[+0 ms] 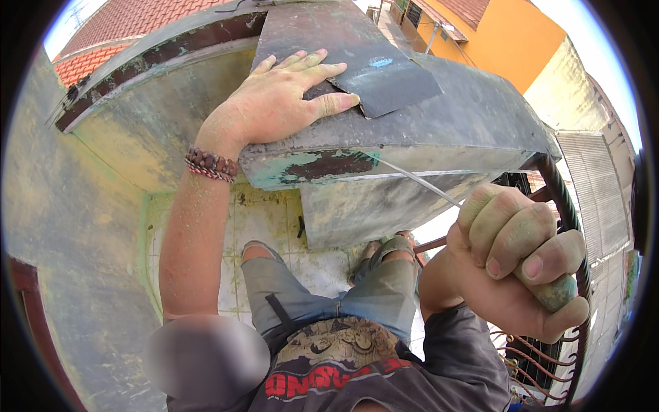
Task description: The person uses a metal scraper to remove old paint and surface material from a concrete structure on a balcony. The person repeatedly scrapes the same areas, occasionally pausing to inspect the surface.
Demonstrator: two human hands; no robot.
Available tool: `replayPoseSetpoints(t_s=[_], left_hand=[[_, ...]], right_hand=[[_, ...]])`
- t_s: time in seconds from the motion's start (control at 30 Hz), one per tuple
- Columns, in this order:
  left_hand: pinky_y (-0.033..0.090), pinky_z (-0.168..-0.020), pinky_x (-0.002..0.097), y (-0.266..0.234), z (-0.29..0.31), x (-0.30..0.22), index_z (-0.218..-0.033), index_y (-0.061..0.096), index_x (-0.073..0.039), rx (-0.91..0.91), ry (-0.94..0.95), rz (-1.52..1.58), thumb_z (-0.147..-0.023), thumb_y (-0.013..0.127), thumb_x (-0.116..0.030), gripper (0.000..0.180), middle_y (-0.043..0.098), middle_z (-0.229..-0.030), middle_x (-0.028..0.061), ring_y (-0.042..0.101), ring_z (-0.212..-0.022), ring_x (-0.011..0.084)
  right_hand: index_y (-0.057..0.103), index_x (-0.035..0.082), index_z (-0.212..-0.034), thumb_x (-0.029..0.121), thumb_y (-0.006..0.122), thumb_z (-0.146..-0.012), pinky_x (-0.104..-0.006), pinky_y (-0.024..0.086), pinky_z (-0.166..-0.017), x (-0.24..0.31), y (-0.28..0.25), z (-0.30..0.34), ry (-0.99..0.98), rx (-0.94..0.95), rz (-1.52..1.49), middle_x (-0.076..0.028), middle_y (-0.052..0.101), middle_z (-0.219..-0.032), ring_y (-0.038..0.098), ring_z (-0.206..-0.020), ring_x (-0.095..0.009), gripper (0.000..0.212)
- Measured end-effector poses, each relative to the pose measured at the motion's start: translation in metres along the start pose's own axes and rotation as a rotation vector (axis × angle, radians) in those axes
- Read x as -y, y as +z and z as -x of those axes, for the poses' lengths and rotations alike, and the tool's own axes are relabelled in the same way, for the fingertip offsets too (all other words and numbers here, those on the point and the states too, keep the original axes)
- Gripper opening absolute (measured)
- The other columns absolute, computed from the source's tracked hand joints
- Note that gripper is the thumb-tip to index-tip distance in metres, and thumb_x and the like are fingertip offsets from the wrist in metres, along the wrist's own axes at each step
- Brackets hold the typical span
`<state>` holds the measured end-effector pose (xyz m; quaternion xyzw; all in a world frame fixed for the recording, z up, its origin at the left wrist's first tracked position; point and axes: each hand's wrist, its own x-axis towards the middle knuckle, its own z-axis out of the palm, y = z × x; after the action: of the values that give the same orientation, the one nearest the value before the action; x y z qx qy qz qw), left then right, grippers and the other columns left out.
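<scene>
Left hand (288,96): palm-down on the grey ledge (480,123), fingers spread, grasping nothing, thumb at the dark sheet's (395,86) edge
Right hand (515,240): fingers clenched around the handle of a thin-shafted tool (422,181)
Tool tip: at the ledge's front face, beside the peeling paint patch (322,166)

Ledge (473,113): grey, worn top, spanning middle to right; turquoise and dark brown patches on near face.
Dark sheet (401,89): flat on ledge, far middle; ragged near edge, pale blue smear.
Left hand (281,93): palm down, ledge's left end, thumb at sheet's edge.
Floor (264,213): pale tiles, yellow-green blotches.
Small dark object (301,226): on tiles, kind unclear.
</scene>
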<state>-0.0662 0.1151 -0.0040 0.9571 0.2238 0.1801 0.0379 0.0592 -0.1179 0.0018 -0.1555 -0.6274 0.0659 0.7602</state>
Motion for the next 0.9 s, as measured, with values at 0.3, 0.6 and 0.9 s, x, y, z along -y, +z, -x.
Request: replayPoseSetpoints(t_s=[0.3,0.6,0.9], left_hand=[[0.016,-0.119,0.048,-0.001,0.001,0.001,-0.143,0.046,-0.02,0.003,-0.01,0.015,-0.09,0.042,-0.069,0.072,0.033,-0.154,0.0143,0.026,-0.145,0.0292],[0.016,-0.119,0.0482,0.0,0.001,0.001,-0.143,0.046,-0.02,0.004,-0.008,0.009,-0.09,0.043,-0.068,0.072,0.033,-0.154,0.0146,0.026,-0.145,0.0294],[0.015,-0.12,0.046,-0.002,0.0,-0.002,-0.143,0.046,-0.02,0.006,-0.014,0.012,-0.092,0.045,-0.063,0.067,0.033,-0.154,0.0141,0.025,-0.145,0.0287]], right_hand=[[0.055,0.01,-0.088,0.054,0.041,-0.093,-0.0289,0.028,-0.045,0.001,0.002,0.0,0.004,0.042,0.019,-0.003,0.049,-0.061,0.037,-0.047,-0.012,0.046],[0.054,0.011,-0.087,0.053,0.042,-0.093,-0.028,0.028,-0.044,0.004,-0.002,-0.002,-0.011,0.068,0.042,-0.003,0.049,-0.061,0.039,-0.047,-0.012,0.045],[0.053,0.009,-0.086,0.057,0.043,-0.093,-0.0283,0.028,-0.043,0.01,-0.009,-0.006,-0.002,0.057,-0.041,-0.003,0.047,-0.059,0.039,-0.046,-0.014,0.049]])
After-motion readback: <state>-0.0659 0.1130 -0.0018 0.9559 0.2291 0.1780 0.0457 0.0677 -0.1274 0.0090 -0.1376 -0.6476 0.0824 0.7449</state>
